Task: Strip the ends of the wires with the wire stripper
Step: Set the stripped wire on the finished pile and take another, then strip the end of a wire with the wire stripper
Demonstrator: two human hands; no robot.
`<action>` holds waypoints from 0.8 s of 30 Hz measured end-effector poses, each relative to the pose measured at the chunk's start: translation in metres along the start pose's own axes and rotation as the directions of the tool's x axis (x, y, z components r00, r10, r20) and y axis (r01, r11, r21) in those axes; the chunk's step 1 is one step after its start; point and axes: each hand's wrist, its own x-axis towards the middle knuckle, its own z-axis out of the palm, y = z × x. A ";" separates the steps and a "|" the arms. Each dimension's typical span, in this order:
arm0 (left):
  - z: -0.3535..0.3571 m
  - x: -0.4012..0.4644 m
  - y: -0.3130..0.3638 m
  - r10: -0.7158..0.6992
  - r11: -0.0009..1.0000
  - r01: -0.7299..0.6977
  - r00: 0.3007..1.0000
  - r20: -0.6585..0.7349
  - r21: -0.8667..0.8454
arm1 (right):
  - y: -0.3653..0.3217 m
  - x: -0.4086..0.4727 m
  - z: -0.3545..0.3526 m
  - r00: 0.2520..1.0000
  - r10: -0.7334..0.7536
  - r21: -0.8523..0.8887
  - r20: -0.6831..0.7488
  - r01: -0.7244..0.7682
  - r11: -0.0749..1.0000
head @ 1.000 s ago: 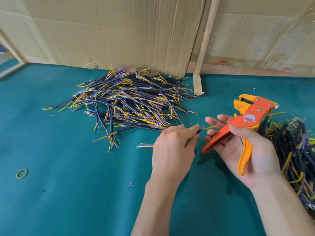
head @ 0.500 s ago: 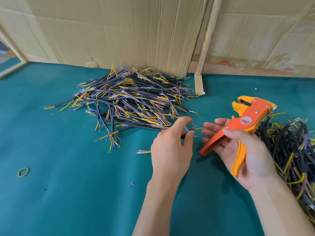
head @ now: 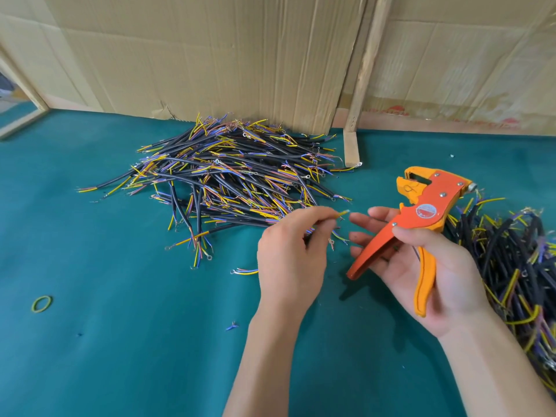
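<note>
My left hand [head: 290, 254] pinches a short black cable at its split end, and a yellow-green strand [head: 341, 214] sticks out to the right from between my finger and thumb. The rest of that cable lies hidden behind the hand. My right hand [head: 421, 266] holds the orange wire stripper [head: 421, 215], thumb over its body, fingers stretched under the handles, jaws pointing up and left. The strand tip lies just left of my right fingertips, apart from the jaws. A big pile of black cables [head: 228, 176] with yellow, blue and brown ends covers the green table beyond my left hand.
A second heap of cables [head: 517, 260] lies at the right edge, beside my right wrist. Cardboard sheets and a wooden post [head: 364, 73] close off the back. A green rubber band [head: 42, 303] lies on the table [head: 120, 326] at the left, a small wire scrap [head: 232, 325] near my left forearm.
My left hand has lifted the cable slightly and spread its strands, so the yellow-green one now sticks out toward my right hand. The stripper has stayed in the same grip.
</note>
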 end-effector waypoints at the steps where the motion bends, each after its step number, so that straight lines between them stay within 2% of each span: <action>1: -0.003 0.002 -0.002 -0.030 0.997 0.029 0.999 -0.025 -0.066 | -0.001 0.000 0.000 1.000 0.022 0.007 -0.005 -0.022 1.000; 5: -0.015 0.007 -0.002 -0.119 0.928 0.087 0.991 -0.066 -0.362 | 0.001 -0.003 0.004 0.990 0.139 -0.024 0.037 -0.138 0.990; 9: -0.019 0.007 -0.003 -0.174 0.882 0.129 0.983 -0.058 -0.454 | 0.007 -0.006 0.012 0.960 0.259 -0.153 0.110 -0.241 0.958; 14: -0.019 0.008 -0.008 -0.220 0.877 0.169 0.974 -0.062 -0.451 | 0.013 -0.011 0.014 0.913 0.372 -0.238 0.167 -0.329 0.914; 20: -0.019 0.006 -0.008 -0.168 0.927 0.139 0.984 -0.055 -0.349 | 0.018 -0.008 0.022 0.924 0.360 -0.182 0.128 -0.335 0.925; 24: -0.018 0.005 -0.007 -0.128 0.957 0.115 0.991 -0.034 -0.266 | 0.018 -0.008 0.026 0.925 0.347 -0.200 0.152 -0.315 0.928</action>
